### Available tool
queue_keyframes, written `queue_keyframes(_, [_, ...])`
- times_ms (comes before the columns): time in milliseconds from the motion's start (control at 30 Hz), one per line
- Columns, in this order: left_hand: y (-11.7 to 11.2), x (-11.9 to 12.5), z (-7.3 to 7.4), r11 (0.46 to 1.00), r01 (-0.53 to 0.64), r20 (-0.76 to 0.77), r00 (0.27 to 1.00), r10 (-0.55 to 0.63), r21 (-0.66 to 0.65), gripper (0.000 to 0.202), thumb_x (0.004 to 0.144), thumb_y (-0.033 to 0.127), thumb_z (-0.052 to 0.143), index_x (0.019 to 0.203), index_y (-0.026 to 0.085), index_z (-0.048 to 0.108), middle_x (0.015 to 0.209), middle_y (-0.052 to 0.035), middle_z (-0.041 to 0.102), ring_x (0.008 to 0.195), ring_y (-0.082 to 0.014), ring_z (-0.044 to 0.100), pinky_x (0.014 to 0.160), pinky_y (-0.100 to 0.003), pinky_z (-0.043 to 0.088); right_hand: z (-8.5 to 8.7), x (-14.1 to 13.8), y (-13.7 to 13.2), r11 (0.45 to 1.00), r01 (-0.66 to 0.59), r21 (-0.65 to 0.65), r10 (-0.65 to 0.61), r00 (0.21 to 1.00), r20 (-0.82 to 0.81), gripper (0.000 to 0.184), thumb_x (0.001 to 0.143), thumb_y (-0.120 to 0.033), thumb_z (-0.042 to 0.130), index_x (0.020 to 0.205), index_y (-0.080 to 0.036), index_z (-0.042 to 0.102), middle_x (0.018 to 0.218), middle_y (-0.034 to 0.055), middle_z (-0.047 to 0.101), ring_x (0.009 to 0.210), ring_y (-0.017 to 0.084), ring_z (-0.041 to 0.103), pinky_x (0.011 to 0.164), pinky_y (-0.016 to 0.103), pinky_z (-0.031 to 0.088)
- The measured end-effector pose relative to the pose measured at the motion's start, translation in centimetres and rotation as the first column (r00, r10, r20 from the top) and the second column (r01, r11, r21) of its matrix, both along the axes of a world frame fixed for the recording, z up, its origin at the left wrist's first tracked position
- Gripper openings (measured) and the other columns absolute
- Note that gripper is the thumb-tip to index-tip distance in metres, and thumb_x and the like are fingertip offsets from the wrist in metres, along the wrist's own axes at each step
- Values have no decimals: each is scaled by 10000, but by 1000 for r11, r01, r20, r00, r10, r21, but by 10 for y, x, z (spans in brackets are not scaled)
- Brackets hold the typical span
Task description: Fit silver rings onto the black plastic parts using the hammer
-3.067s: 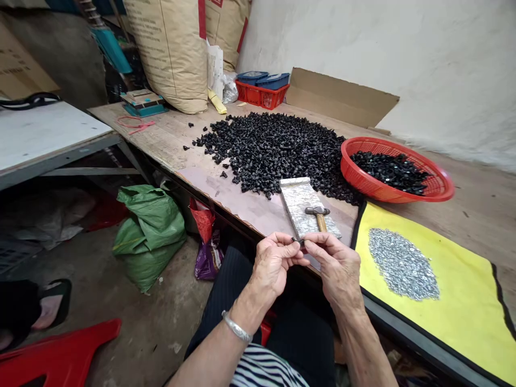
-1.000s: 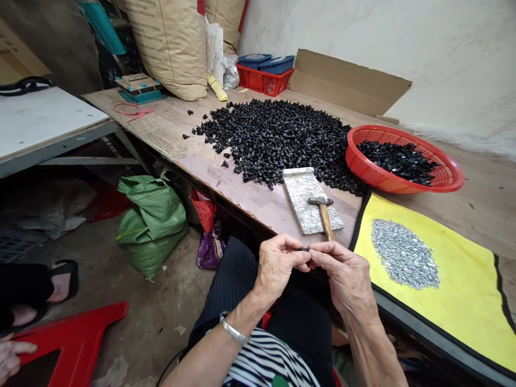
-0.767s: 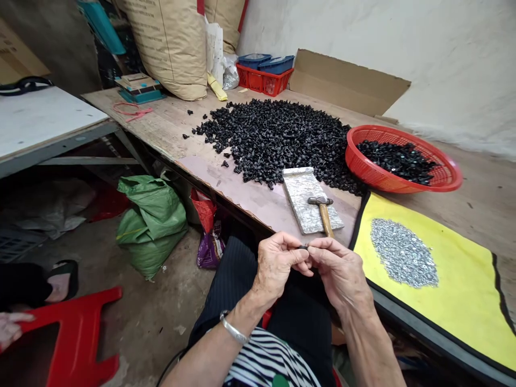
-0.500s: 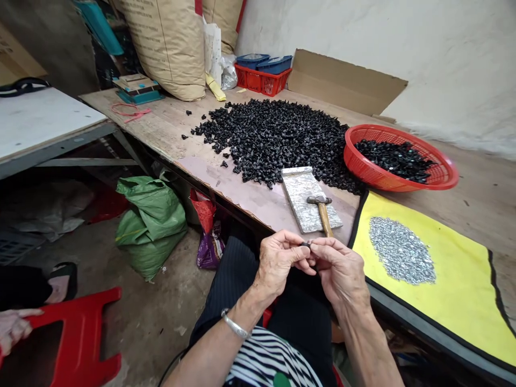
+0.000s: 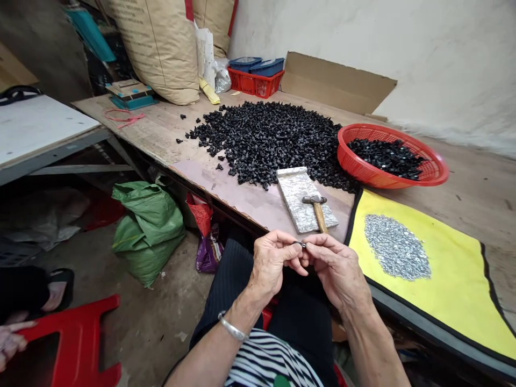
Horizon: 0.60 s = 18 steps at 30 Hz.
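Observation:
My left hand and my right hand meet above my lap at the table's front edge. Both pinch one small black plastic part between thumbs and fingertips; a shiny spot shows on it. Just beyond my fingers, a ball-peen hammer with a wooden handle rests on a scuffed metal plate. A large heap of black plastic parts lies behind the plate. On a yellow cloth to the right is a pile of small silvery metal pieces.
A red plastic basket holding black parts stands at the right. Paper sacks and a red crate with blue containers stand at the back. Below left are a green sack, a red stool and another person's hand.
The view has shifted slightly, so the table things sit a little farther left. Both hands still pinch the black part, which now shows a shiny spot between the fingertips.

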<state>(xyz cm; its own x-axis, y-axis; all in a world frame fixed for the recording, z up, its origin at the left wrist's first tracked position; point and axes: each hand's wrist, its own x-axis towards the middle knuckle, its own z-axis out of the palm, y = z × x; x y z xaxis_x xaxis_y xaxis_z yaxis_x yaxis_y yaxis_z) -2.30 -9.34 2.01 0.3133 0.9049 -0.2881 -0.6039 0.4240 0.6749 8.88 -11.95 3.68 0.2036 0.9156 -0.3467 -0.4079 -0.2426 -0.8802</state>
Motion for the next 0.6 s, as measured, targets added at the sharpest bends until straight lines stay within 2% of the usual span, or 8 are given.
queue_keyframes(133, [1, 0, -3, 1000, -6, -17, 1000, 6, -11, 206, 566, 170, 733, 670, 90, 573, 509, -26, 614, 378, -117, 543, 368, -254, 516, -3, 3, 1, 1000, -28, -10, 28, 999, 34, 205, 630, -289, 699, 738, -133, 622, 578, 17, 582, 512, 117, 524, 489, 240, 412])
queue_keyframes(233, [3, -1, -4, 1000, -14, -33, 999, 13, -25, 212, 574, 180, 728, 680, 90, 568, 529, -20, 609, 388, -100, 531, 385, -255, 523, -4, 12, 3, 1000, 5, -5, -3, 930, 369, 270, 707, -402, 615, 784, -143, 620, 614, 32, 584, 513, 131, 507, 486, 261, 387])
queue_keyframes(267, [4, 0, -4, 999, -20, -38, 999, 19, -28, 211, 576, 182, 724, 681, 90, 565, 535, -18, 607, 391, -93, 525, 389, -256, 526, -4, 16, 4, 999, 45, 18, -47, 827, 561, 279, 723, -420, 586, 785, -150, 619, 637, 40, 589, 534, 140, 508, 501, 269, 381])
queue_keyframes(333, [10, 1, -4, 999, -28, -54, 998, 26, -25, 207, 576, 180, 715, 678, 93, 557, 529, -11, 597, 391, -88, 517, 392, -257, 527, -5, 25, 8, 990, 105, 95, -133, 457, 879, 256, 729, -410, 562, 776, -164, 612, 708, 61, 599, 622, 168, 523, 563, 289, 378])
queue_keyframes(400, [18, 5, -4, 999, -31, -82, 996, 30, -9, 202, 573, 171, 701, 676, 98, 545, 516, -4, 586, 385, -93, 519, 383, -255, 521, -6, 32, 15, 988, 93, 120, -134, 155, 979, 203, 702, -367, 579, 759, -172, 592, 776, 77, 595, 721, 197, 532, 628, 304, 371])
queue_keyframes(433, [23, 7, -5, 999, -32, -104, 994, 32, 2, 195, 572, 165, 691, 674, 101, 537, 508, 1, 579, 378, -96, 519, 373, -251, 514, -8, 35, 19, 992, 89, 90, -102, 143, 984, 176, 682, -339, 594, 744, -176, 574, 766, 72, 582, 732, 200, 529, 633, 302, 362])
queue_keyframes(467, [28, 9, -5, 999, -32, -131, 991, 34, 13, 185, 574, 159, 678, 670, 105, 530, 501, 5, 573, 368, -97, 517, 361, -245, 505, -9, 38, 23, 995, 93, 43, -62, 215, 975, 153, 661, -307, 609, 729, -181, 554, 723, 55, 560, 711, 192, 521, 620, 293, 352])
queue_keyframes(600, [48, 19, -9, 999, -25, -260, 965, 32, 31, 139, 583, 121, 612, 655, 129, 493, 477, 27, 543, 325, -86, 477, 312, -240, 476, -15, 49, 39, 986, 88, -138, 49, 646, 762, 176, 575, -182, 620, 686, -192, 482, 532, -29, 446, 521, 133, 449, 502, 250, 326])
